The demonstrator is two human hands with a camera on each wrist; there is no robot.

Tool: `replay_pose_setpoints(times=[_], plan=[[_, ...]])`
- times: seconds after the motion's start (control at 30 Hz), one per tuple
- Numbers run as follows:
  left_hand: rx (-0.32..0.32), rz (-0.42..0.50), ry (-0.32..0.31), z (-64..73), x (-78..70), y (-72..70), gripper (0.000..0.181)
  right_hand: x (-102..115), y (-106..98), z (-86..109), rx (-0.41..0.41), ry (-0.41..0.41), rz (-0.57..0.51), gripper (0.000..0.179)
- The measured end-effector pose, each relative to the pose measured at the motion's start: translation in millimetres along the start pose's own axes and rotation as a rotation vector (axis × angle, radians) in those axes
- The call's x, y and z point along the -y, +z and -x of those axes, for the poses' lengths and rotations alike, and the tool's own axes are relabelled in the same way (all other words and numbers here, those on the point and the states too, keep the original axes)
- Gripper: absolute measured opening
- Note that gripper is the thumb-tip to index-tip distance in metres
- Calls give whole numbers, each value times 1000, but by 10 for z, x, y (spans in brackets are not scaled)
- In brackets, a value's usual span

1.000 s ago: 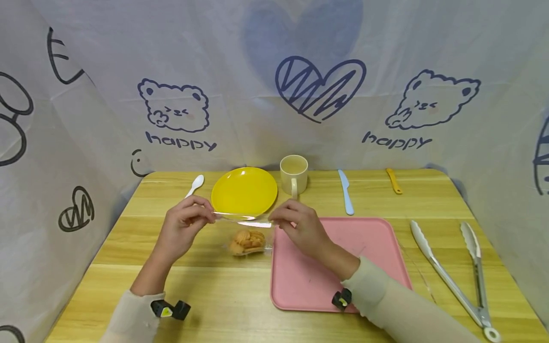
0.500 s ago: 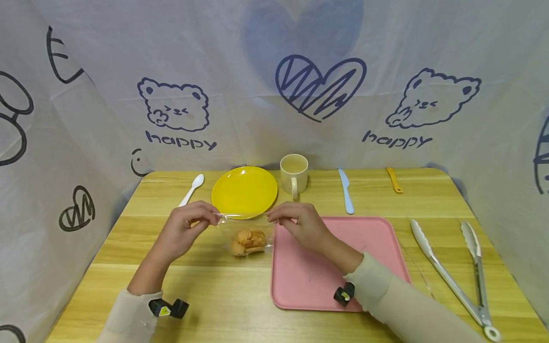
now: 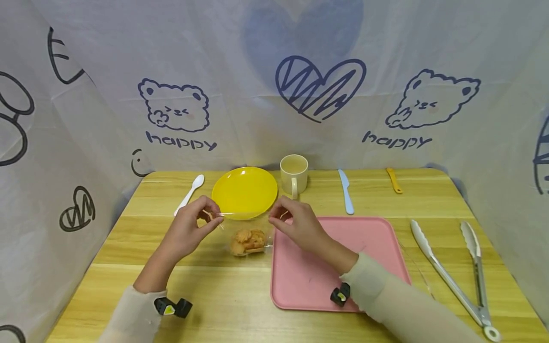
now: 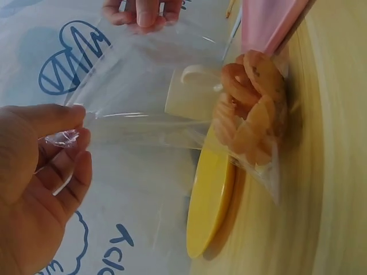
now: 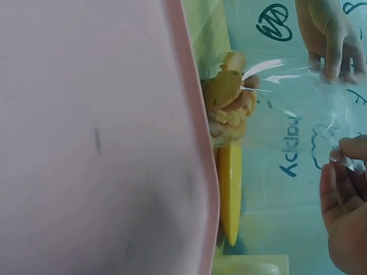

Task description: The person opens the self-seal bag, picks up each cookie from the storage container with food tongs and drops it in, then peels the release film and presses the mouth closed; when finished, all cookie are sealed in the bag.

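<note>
A clear plastic bag (image 4: 143,123) with several golden cookies (image 3: 248,242) at its bottom stands upright between my hands, left of the pink tray (image 3: 339,290). My left hand (image 3: 190,228) pinches one top corner of the bag between thumb and fingers. At the opposite top corner, my right hand (image 3: 298,224) pinches the film the same way, as the right wrist view shows. The bag's upper edge is stretched across between the two hands. In the left wrist view the cookies (image 4: 252,109) lie bunched low in the bag, close over the wooden table.
Behind the bag are a yellow plate (image 3: 244,190) and a cream mug (image 3: 294,174). A white spoon (image 3: 188,194) lies at the left. Farther right are a light blue knife (image 3: 345,193), a yellow-orange utensil handle (image 3: 393,181) and spread metal tongs (image 3: 454,278).
My left hand has shifted slightly right and its fingers have bent more around the bag's corner. The right hand has barely moved; the bag of cookies stays in about the same spot.
</note>
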State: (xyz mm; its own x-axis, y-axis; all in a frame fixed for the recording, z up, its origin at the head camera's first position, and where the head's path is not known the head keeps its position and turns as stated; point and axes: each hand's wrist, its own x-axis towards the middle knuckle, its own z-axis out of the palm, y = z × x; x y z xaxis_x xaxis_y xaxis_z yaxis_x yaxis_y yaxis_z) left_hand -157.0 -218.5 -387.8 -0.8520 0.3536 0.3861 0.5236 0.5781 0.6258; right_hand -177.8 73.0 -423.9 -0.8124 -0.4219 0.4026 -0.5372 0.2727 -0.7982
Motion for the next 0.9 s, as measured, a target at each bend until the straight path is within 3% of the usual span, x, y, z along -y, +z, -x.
replay_pose_setpoints(times=[0.23, 0.43, 0.57, 0.73, 0.9], plan=[[69, -25, 8, -52, -12, 0, 25, 98, 82, -136, 113, 67, 17, 43], [145, -68, -9, -101, -68, 10, 22, 128, 219, -253, 129, 95, 23, 17], [197, -150, -25, -170, -147, 56, 20, 155, 243, -283, 130, 79, 31, 4], [233, -280, 27, -283, -244, 154, 17, 158, 258, -289, 131, 63, 28, 3], [262, -320, 82, -329, -285, 195, 8, 150, 264, -281, 127, 51, 48, 3]])
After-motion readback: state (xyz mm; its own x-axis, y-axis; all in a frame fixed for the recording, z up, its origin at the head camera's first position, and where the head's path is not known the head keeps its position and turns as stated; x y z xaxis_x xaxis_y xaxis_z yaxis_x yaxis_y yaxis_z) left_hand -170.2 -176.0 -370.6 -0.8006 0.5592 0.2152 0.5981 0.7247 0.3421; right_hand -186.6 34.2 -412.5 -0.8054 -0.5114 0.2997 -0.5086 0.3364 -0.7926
